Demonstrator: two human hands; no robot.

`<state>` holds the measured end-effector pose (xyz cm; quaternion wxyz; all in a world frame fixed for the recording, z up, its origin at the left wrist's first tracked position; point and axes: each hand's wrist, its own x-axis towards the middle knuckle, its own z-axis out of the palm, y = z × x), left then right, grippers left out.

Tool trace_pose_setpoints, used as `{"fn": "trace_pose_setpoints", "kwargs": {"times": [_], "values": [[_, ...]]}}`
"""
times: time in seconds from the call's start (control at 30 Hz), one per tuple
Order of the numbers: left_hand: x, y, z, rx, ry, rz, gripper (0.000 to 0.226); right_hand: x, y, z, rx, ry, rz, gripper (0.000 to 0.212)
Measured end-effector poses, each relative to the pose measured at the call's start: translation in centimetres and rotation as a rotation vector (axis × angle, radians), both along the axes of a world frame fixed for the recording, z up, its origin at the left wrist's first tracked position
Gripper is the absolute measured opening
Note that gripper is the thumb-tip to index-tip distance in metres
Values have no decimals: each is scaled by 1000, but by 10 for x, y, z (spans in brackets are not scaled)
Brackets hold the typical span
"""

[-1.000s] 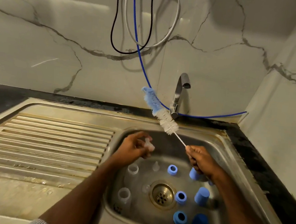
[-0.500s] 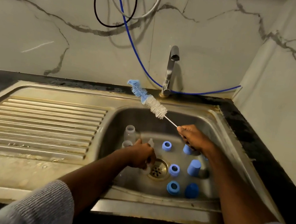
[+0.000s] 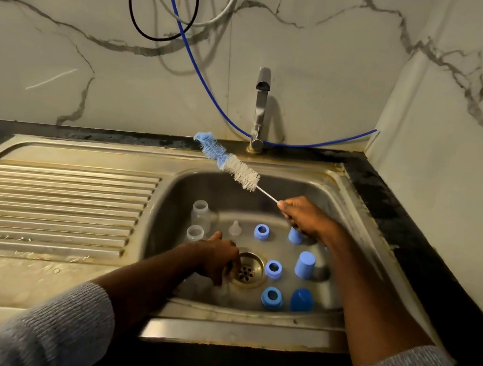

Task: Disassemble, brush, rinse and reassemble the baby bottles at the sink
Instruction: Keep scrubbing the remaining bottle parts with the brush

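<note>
My right hand [image 3: 302,216] grips the wire handle of the bottle brush [image 3: 230,165], whose blue and white bristles point up and left over the sink's back rim. My left hand [image 3: 218,259] is low in the basin, fingers curled just left of the drain [image 3: 250,270]; a pale, blurred clear nipple shows under them. Another clear nipple [image 3: 234,228] stands on the basin floor. Two clear bottles [image 3: 201,213] [image 3: 194,233] stand upright at the basin's left. Three blue rings [image 3: 261,231] [image 3: 273,269] [image 3: 272,298] and blue caps [image 3: 304,264] [image 3: 302,300] lie right of the drain.
The steel sink [image 3: 348,200] has a ribbed drainboard [image 3: 53,207] on its left. The tap [image 3: 260,107] stands behind the basin with no water running. Black, white and blue cables [image 3: 203,80] hang down the marble wall. A dark counter [image 3: 424,246] borders the right.
My left hand dropped from in front of the brush, where it pinched a clear nipple, to the basin floor beside the drain. My right hand kept hold of the brush and barely moved.
</note>
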<state>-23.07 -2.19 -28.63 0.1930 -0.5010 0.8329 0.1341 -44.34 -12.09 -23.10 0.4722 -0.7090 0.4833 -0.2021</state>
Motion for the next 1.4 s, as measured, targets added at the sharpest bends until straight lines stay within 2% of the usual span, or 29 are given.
{"fn": "trace_pose_setpoints", "kwargs": {"times": [0.1,0.17,0.27,0.43,0.7,0.87,0.97,1.03,1.17,1.27,1.33,1.4], "values": [[1,-3,4,-115,228,141,32,-5,-3,1,30,34,-16,44],[-6,-8,6,-153,319,154,29,-8,-5,3,49,63,-24,42],[-31,-15,5,-50,289,84,39,-11,-5,6,80,80,-21,37],[-66,-28,-10,97,197,-50,60,-12,-1,9,143,82,31,13],[-78,-23,-26,60,168,-155,52,5,-6,5,67,50,68,24],[-78,-21,-23,24,251,-158,40,6,-3,7,40,70,78,23],[-66,-22,-10,-125,495,31,40,2,-3,8,33,26,35,25],[-49,-25,12,-214,776,255,41,1,-4,11,22,-28,9,27],[-9,-17,60,-246,1591,765,33,10,-3,15,16,-142,-41,30],[9,-6,72,-89,2151,971,28,23,1,22,58,-217,-24,30],[17,-6,70,76,2317,1132,38,31,7,26,44,-225,-20,29],[20,-8,69,213,2297,1284,47,36,14,29,1,-212,-8,29]]}}
